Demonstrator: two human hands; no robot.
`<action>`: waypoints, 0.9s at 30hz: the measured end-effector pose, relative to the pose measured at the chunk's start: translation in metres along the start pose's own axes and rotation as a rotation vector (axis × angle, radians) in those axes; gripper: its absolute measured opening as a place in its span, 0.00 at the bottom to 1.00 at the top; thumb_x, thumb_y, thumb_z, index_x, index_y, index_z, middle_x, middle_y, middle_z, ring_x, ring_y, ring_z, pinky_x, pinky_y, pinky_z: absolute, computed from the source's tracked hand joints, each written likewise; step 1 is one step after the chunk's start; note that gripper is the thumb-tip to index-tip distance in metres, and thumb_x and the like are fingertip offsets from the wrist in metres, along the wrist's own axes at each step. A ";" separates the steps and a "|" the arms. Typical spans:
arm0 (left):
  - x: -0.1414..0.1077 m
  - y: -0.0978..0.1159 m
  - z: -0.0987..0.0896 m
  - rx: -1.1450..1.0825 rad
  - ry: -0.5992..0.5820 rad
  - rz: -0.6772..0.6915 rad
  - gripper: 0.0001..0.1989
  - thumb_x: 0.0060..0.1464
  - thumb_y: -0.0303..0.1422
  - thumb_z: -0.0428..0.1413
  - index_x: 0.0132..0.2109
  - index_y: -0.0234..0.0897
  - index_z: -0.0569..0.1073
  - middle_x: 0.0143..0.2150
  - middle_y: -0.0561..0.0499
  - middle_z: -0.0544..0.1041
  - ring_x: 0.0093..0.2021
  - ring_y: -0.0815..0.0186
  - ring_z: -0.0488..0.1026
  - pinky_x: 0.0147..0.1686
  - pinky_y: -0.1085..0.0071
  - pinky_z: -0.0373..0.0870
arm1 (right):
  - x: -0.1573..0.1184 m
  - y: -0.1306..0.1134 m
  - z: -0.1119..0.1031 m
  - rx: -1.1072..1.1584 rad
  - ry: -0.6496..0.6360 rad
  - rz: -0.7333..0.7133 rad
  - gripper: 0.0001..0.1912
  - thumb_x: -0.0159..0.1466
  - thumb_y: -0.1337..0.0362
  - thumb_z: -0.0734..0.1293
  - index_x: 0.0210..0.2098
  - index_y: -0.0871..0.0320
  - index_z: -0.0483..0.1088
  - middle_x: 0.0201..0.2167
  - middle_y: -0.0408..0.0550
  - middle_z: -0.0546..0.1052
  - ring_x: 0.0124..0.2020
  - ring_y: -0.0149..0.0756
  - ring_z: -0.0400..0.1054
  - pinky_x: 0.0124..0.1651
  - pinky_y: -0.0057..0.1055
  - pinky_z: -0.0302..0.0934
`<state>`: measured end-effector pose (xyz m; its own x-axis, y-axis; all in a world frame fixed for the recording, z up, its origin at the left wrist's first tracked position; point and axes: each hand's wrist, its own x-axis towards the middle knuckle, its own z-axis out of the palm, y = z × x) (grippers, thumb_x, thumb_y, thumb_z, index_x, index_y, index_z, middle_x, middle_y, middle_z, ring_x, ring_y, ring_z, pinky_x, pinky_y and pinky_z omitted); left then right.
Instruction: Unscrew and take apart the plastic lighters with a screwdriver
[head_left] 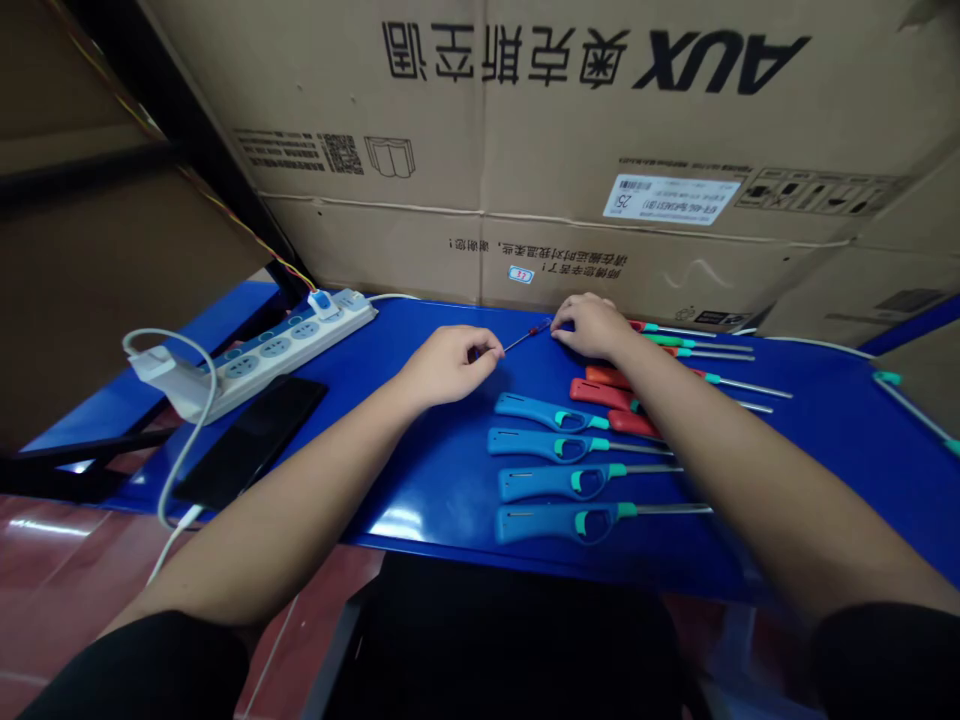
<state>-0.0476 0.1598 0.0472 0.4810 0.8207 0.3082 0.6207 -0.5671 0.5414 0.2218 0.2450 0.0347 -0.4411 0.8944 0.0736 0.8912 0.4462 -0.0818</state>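
Note:
My left hand point(452, 366) is closed in a pinch at the shaft end of a small screwdriver point(538, 328) with a red and clear handle. Something dark shows between its thumb and fingers; I cannot make it out. My right hand point(592, 326) has its fingers curved and a gap inside them, with the fingertips just beside the handle's end. Below it, blue long-necked gas lighters point(562, 521) lie in a row, metal tubes to the right. Red and orange lighters point(590, 391) lie beyond them, partly hidden by my right forearm, near a green one point(664, 341).
A large cardboard box point(420, 220) stands along the back of the blue table point(427, 470). At left are a white power strip point(292, 350) with a plugged-in charger point(169, 375), its cable, and a black phone point(255, 440). Another tube point(911, 405) shows at the right edge.

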 end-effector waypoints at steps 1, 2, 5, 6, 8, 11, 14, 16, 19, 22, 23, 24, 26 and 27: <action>0.001 -0.003 -0.002 0.022 -0.020 0.021 0.12 0.59 0.35 0.52 0.41 0.37 0.79 0.37 0.51 0.81 0.36 0.66 0.76 0.38 0.71 0.68 | -0.003 0.000 0.000 -0.001 0.006 -0.007 0.13 0.65 0.59 0.67 0.45 0.54 0.80 0.50 0.53 0.77 0.54 0.51 0.66 0.57 0.50 0.60; 0.002 -0.005 -0.003 0.049 -0.041 0.040 0.12 0.58 0.35 0.53 0.41 0.37 0.79 0.38 0.50 0.81 0.37 0.65 0.76 0.39 0.71 0.68 | -0.006 0.000 0.000 -0.002 0.014 -0.011 0.13 0.65 0.60 0.67 0.45 0.55 0.79 0.49 0.54 0.76 0.53 0.50 0.66 0.56 0.49 0.61; 0.003 -0.010 -0.003 0.088 -0.077 0.051 0.12 0.58 0.34 0.53 0.43 0.36 0.80 0.38 0.50 0.81 0.37 0.65 0.76 0.40 0.70 0.69 | -0.009 -0.004 0.000 0.000 0.046 -0.022 0.20 0.64 0.60 0.67 0.55 0.58 0.74 0.53 0.57 0.73 0.53 0.49 0.66 0.56 0.46 0.61; 0.003 -0.011 -0.002 0.093 -0.083 0.045 0.12 0.58 0.33 0.53 0.43 0.36 0.80 0.38 0.49 0.81 0.37 0.65 0.76 0.40 0.70 0.69 | -0.007 -0.007 0.000 0.002 0.051 -0.028 0.24 0.64 0.59 0.67 0.58 0.58 0.71 0.55 0.58 0.72 0.54 0.50 0.65 0.57 0.46 0.61; 0.003 -0.013 0.000 0.107 -0.096 0.037 0.12 0.59 0.33 0.52 0.44 0.35 0.79 0.38 0.49 0.81 0.38 0.65 0.76 0.41 0.70 0.69 | -0.001 -0.012 0.001 0.011 0.037 -0.048 0.23 0.65 0.59 0.67 0.59 0.56 0.71 0.55 0.57 0.72 0.55 0.50 0.65 0.57 0.47 0.60; 0.002 -0.016 -0.001 0.115 -0.186 0.101 0.13 0.57 0.31 0.54 0.47 0.35 0.79 0.40 0.48 0.81 0.36 0.67 0.75 0.41 0.70 0.70 | 0.007 -0.018 -0.002 0.041 0.018 -0.059 0.14 0.64 0.59 0.68 0.46 0.55 0.78 0.50 0.55 0.75 0.52 0.49 0.66 0.56 0.48 0.61; 0.001 -0.017 -0.003 0.098 -0.327 0.216 0.18 0.55 0.31 0.56 0.52 0.36 0.78 0.45 0.47 0.79 0.36 0.67 0.75 0.41 0.70 0.71 | -0.003 -0.020 -0.013 0.098 0.047 -0.063 0.11 0.63 0.59 0.68 0.41 0.58 0.78 0.44 0.54 0.78 0.48 0.47 0.68 0.53 0.46 0.63; 0.001 -0.016 -0.003 0.104 -0.392 0.252 0.20 0.53 0.31 0.57 0.54 0.35 0.77 0.46 0.46 0.79 0.38 0.66 0.75 0.42 0.70 0.71 | -0.022 -0.021 -0.023 0.187 0.097 -0.068 0.14 0.65 0.57 0.66 0.45 0.58 0.76 0.41 0.52 0.79 0.42 0.41 0.71 0.48 0.42 0.66; 0.000 -0.012 -0.002 0.121 -0.451 0.277 0.22 0.52 0.32 0.59 0.55 0.36 0.76 0.47 0.46 0.78 0.39 0.65 0.75 0.43 0.69 0.71 | -0.062 -0.031 -0.038 0.617 0.310 -0.047 0.19 0.61 0.49 0.70 0.41 0.58 0.75 0.33 0.47 0.80 0.32 0.36 0.72 0.35 0.35 0.68; 0.000 -0.008 0.002 0.128 -0.470 0.303 0.20 0.52 0.35 0.61 0.53 0.37 0.77 0.45 0.46 0.78 0.42 0.63 0.75 0.46 0.68 0.70 | -0.100 -0.049 -0.044 0.764 0.499 -0.023 0.17 0.57 0.50 0.74 0.36 0.56 0.76 0.31 0.45 0.81 0.30 0.34 0.72 0.33 0.33 0.67; -0.001 -0.007 0.005 0.135 -0.466 0.301 0.20 0.53 0.37 0.62 0.52 0.36 0.78 0.44 0.47 0.78 0.42 0.62 0.75 0.46 0.68 0.70 | -0.109 -0.055 -0.044 0.759 0.526 -0.039 0.15 0.57 0.50 0.75 0.34 0.55 0.76 0.31 0.45 0.81 0.29 0.34 0.73 0.33 0.33 0.67; -0.001 -0.005 0.007 0.142 -0.461 0.295 0.19 0.53 0.39 0.63 0.50 0.36 0.78 0.43 0.47 0.78 0.42 0.61 0.75 0.46 0.67 0.70 | -0.116 -0.060 -0.044 0.736 0.566 -0.053 0.15 0.57 0.50 0.74 0.32 0.55 0.76 0.29 0.44 0.81 0.29 0.34 0.73 0.33 0.33 0.67; -0.002 0.000 0.014 0.143 -0.448 0.275 0.19 0.52 0.41 0.64 0.48 0.35 0.79 0.42 0.47 0.78 0.41 0.62 0.75 0.44 0.68 0.70 | -0.124 -0.069 -0.041 0.637 0.643 -0.070 0.14 0.61 0.50 0.72 0.30 0.54 0.75 0.26 0.43 0.80 0.27 0.35 0.73 0.32 0.32 0.66; -0.003 0.003 0.018 0.136 -0.445 0.269 0.18 0.52 0.41 0.64 0.47 0.35 0.79 0.41 0.47 0.78 0.41 0.62 0.75 0.43 0.69 0.70 | -0.125 -0.072 -0.039 0.576 0.674 -0.074 0.14 0.63 0.50 0.71 0.30 0.54 0.75 0.24 0.43 0.79 0.26 0.35 0.72 0.31 0.32 0.65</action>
<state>-0.0362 0.1549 0.0342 0.8319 0.5530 0.0452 0.4993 -0.7816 0.3739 0.2168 0.0993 0.0697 -0.1769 0.7362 0.6532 0.5915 0.6100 -0.5273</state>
